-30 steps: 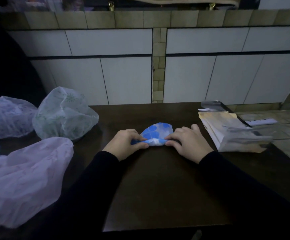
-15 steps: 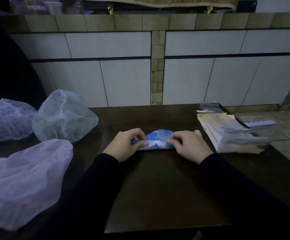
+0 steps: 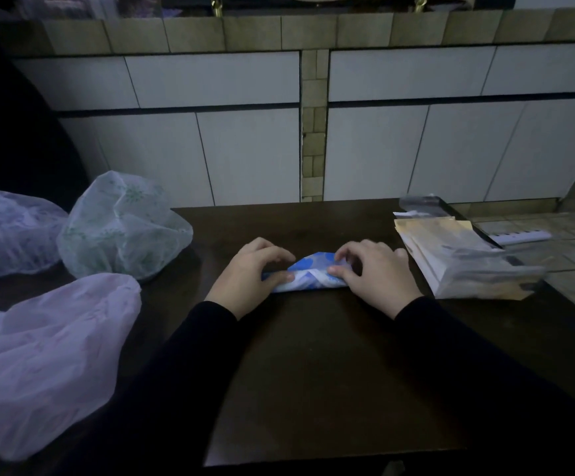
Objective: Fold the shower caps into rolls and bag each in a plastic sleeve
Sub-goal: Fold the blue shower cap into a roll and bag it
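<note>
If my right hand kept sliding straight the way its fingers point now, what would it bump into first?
The right hand points left along the blue shower cap, so it would probably meet the left hand pinning the other end; depth looks shared on the table.

Dark wood counter (image 3: pixel 330 365), smooth with a dull sheen. Thin, crinkled, translucent plastic in the blue-patterned shower cap (image 3: pixel 308 276) and the loose green-printed cap (image 3: pixel 121 228) and lilac cap (image 3: pixel 45 355); glossy clear film over the stack of plastic sleeves (image 3: pixel 457 262). Smooth, faintly glossy ceramic wall tiles (image 3: pixel 244 156); matt black cloth sleeves (image 3: pixel 183 372).
</note>
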A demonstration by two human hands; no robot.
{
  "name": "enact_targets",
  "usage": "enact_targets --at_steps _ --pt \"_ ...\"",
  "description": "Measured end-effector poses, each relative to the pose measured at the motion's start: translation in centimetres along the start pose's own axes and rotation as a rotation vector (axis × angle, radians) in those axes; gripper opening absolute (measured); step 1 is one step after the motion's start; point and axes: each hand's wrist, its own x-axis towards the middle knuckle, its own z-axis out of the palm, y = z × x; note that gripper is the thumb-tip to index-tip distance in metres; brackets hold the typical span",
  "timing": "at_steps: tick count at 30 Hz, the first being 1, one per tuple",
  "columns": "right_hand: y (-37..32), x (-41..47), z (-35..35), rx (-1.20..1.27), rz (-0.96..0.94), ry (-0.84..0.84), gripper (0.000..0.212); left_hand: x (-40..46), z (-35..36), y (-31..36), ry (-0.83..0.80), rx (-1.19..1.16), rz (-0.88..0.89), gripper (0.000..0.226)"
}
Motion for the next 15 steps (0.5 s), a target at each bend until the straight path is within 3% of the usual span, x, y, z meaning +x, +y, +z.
enact_targets --at_steps 6,15 --pt "0.46 -0.33 -0.19 -0.11 -0.288 0.075 0.021 0.15 -0.03 -0.61 -0.047 0.082 0.093 0.02" --pt "0.49 -0.38 0.08 -0.223 -0.199 -0.095 0.044 0.61 0.18 -0.36 -0.138 0.103 -0.058 0.047"
